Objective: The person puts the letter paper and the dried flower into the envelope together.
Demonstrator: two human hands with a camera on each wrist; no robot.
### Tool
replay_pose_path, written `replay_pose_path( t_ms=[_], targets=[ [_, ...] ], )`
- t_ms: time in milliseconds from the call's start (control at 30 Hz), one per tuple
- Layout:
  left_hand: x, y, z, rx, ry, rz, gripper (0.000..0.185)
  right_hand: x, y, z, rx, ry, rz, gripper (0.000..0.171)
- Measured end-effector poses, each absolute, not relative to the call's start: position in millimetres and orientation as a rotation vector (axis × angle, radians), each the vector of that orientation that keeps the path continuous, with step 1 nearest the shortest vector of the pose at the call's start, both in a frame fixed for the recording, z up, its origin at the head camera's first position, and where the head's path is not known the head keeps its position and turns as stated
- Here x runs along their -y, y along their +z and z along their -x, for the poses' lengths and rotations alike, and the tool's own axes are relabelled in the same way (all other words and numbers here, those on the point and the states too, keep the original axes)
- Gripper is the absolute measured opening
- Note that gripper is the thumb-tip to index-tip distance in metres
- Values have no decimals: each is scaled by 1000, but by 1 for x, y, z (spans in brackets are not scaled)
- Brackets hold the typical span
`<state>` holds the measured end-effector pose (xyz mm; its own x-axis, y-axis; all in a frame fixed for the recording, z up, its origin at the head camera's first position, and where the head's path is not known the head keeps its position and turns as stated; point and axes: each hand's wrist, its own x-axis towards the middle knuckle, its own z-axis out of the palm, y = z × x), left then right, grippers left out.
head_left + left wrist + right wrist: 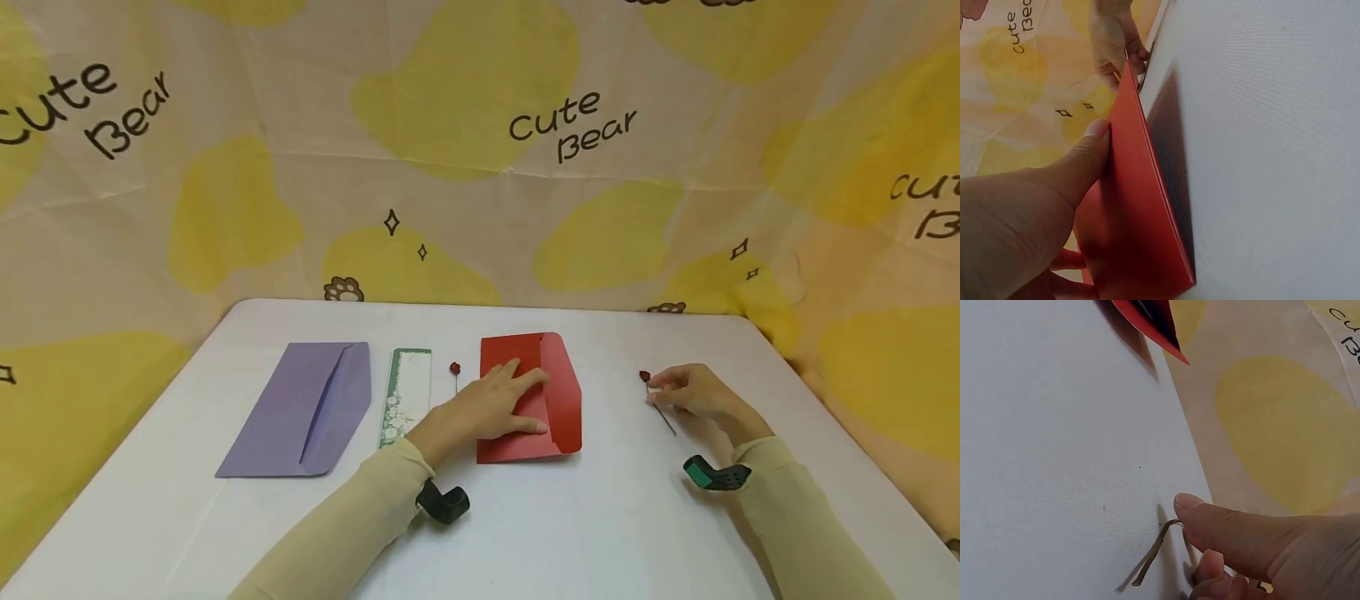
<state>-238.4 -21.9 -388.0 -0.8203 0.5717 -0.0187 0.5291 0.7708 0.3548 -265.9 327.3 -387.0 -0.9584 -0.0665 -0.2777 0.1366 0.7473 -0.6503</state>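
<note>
My left hand (498,400) rests on a red envelope (513,450), fingers spread across its face and the thumb extended; its flap is open to the right. In the left wrist view the thumb (1085,153) touches the red paper, and the envelope's near edge casts a shadow on the table. Farther right, my right hand (697,392) pinches a small dark red flower (645,377) by its thin stem, just below the bloom. The right wrist view shows the bent stem (1157,553) sticking out past the thumb; the bloom is hidden there.
A purple envelope (285,417) lies on the left of the white table (585,533), its flap open. Beside it lies a floral green-bordered card (412,379), then a second small red flower (455,368). A patterned cloth (465,108) hangs behind the table.
</note>
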Motion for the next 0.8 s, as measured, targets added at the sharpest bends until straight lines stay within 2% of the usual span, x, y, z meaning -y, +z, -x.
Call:
replay_pose_path(
  t_ms=[800],
  targets=[
    [22,-389,239,-2843,509,-907,68,-325,-390,266,-2695,-1070,22,32]
  ],
)
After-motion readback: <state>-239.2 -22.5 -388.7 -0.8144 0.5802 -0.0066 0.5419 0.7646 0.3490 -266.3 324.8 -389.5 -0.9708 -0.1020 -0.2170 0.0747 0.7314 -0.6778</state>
